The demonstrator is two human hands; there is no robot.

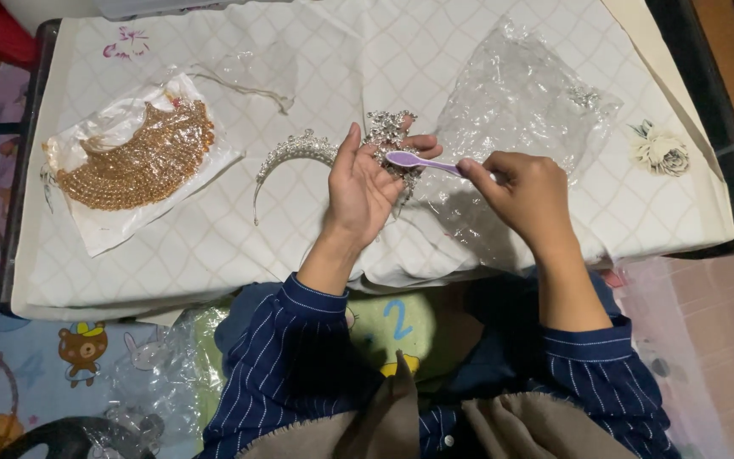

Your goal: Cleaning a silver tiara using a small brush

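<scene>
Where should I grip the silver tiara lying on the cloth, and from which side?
Probably take the silver tiara on its plain band end at lower left, coming from the left. The jewelled crest looks fragile, and its right end lies under the left hand, which holds a silver ornament that the right hand brushes.

brush (422,161): bristle end hidden in right hand (527,189) | silver piece (391,136): partly behind left hand (364,185) | bench (214,246): far edge cut off

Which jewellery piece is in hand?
The silver rhinestone piece in the left hand; the silver tiara lies on the cloth, and the gold piece rests on its plastic bag.
</scene>
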